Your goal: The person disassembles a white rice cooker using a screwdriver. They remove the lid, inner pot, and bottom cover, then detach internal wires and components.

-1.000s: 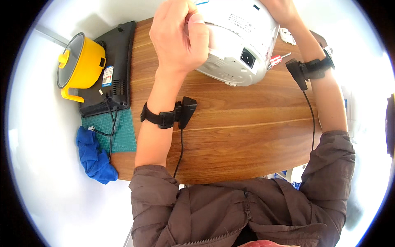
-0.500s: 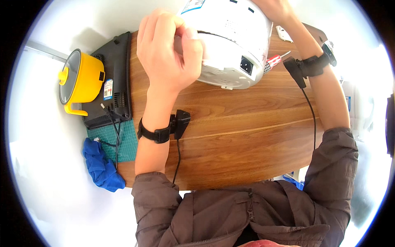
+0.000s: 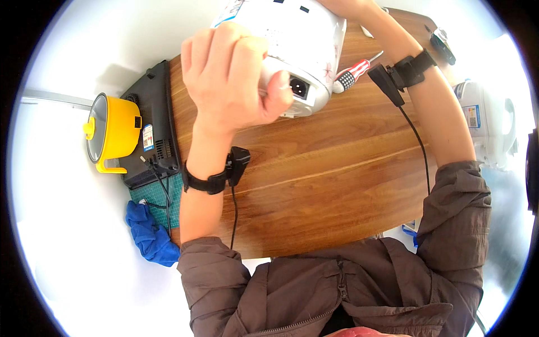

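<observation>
A white, rounded rice cooker (image 3: 303, 42) is at the far side of the table, cut off by the top edge. Its black power socket (image 3: 298, 87) faces me. My left hand (image 3: 227, 84) is closed over its near left side, fingers curled and thumb beside the socket; the fingertips are partly hidden. At the cooker's far right side is my right hand (image 3: 349, 7), its fingers out of view past the top edge. Right of the cooker lies a screwdriver (image 3: 355, 73) with a red, white and dark patterned handle.
On the left, a yellow pot (image 3: 120, 126) with a lid rests on a black flat device (image 3: 154, 112). Nearby are a green cutting mat (image 3: 168, 196), cables and a blue cloth (image 3: 149, 236). A white container (image 3: 483, 115) stands right of the wooden table (image 3: 325, 185).
The cooker and both hands sit further left and higher in view, while the pot appears lower. My left hand has turned, its thumb now nearer the socket. More of the screwdriver shows.
</observation>
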Available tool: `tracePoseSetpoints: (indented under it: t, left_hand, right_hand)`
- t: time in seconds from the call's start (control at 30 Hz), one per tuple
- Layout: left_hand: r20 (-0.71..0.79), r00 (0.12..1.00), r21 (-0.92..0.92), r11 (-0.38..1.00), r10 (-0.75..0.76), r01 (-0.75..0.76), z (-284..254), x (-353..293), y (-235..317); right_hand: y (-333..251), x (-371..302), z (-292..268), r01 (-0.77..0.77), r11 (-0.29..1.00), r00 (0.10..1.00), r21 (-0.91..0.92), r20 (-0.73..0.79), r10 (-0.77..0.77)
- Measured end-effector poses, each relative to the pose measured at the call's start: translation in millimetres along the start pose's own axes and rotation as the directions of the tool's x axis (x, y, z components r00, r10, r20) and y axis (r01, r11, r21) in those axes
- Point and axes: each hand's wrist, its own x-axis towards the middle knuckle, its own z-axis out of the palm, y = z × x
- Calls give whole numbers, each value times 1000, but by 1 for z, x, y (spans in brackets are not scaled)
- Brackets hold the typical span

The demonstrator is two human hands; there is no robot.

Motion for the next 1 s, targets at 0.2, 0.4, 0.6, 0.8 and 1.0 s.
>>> tracePoseSetpoints:
  t: [0.2,0.4,0.6,0.8,1.0]
  left_hand:
    - [26,1000,-11,1000,-2,2,-8,-4,-4]
    - [34,994,-101,990,101,-97,-8,2,-15]
    - [119,985,-18,992,123,-122,-24,-1,-1]
    - [59,996,111,991,67,-74,-47,-30,3]
    - [148,983,93,988,108,-123,-60,-38,3]
  right_hand:
    - [-1,1,2,0,1000,1000,-15,-26,0]
    - [3,-1,2,40,999,998,-28,-43,-41]
    - [10,7,3,38,999,998,-28,-51,-40]
    - [14,12,6,-8,1000,999,11,-38,8]
    - [12,13,5,7,1000,999,9,-52,-7]
